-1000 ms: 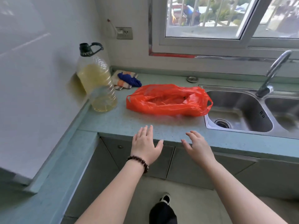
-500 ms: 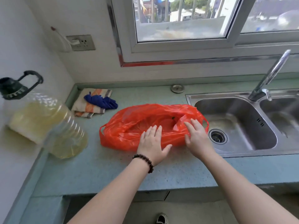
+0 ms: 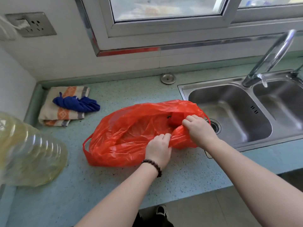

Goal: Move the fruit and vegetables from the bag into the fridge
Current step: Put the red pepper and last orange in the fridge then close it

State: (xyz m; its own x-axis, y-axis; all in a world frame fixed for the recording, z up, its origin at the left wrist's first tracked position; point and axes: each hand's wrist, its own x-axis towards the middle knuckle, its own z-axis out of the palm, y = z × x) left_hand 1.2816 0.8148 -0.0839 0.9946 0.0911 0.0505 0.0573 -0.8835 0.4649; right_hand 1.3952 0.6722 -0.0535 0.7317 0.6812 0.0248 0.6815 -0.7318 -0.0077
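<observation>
Observed at the front edge of the counter (image 3: 188, 174): both forearms reaching in over it. Left hand (image 3: 158, 149), beaded bracelet at the wrist, curled and pinching a fold of the red plastic bag (image 3: 124, 136) at its near side. Right hand (image 3: 199, 130) likewise curled, gripping bunched film at the bag's right end. Bag lying flat on the counter, its right end just beside the left basin of the sink (image 3: 229, 112), one handle loop hanging over the sink rim. Contents only partly discernible: a red item with a dark stem showing through the mouth under the right hand; nothing else identifiable. No fridge in view; no produce yet removed.

Risks judged:
- Thin film, gripped in two tight pinches close together; pulled apart sharply, likely to tear and spill produce.
- Mouth facing the sink; round items, once freed, liable to roll into the basin or off the front edge.
- Oil bottle (image 3: 27, 153) standing near the left edge of the counter, close to the bag's far-left end; bag dragged leftward, liable to knock it.

Further back, folded towel (image 3: 62, 112) with blue cloth (image 3: 77, 104) in the rear left corner, well apart; no hazard noted.
</observation>
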